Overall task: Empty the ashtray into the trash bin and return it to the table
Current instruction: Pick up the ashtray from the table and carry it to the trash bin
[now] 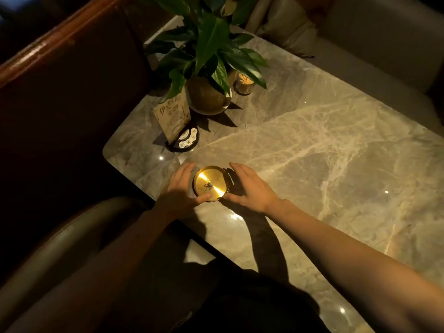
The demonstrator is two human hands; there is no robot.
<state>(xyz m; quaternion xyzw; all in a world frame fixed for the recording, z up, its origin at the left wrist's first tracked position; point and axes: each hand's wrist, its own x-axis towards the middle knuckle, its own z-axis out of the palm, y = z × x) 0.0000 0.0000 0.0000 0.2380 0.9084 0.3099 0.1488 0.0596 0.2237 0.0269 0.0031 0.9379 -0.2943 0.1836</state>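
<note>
A round golden ashtray (211, 183) with a small heap of dark ash in its middle sits on the marble table (324, 164) near the front left corner. My left hand (179, 188) cups its left side, the thumb touching the near rim. My right hand (249, 186) lies at its right side, fingers spread and curved around the rim. Whether the ashtray is lifted off the table I cannot tell. No trash bin is in view.
A potted plant (207, 92) in a round pot stands at the far left of the table, with a table sign (171, 121), a call-button device (188, 140) and a small glass candle (244, 84) beside it. Sofas flank the table, left and far right.
</note>
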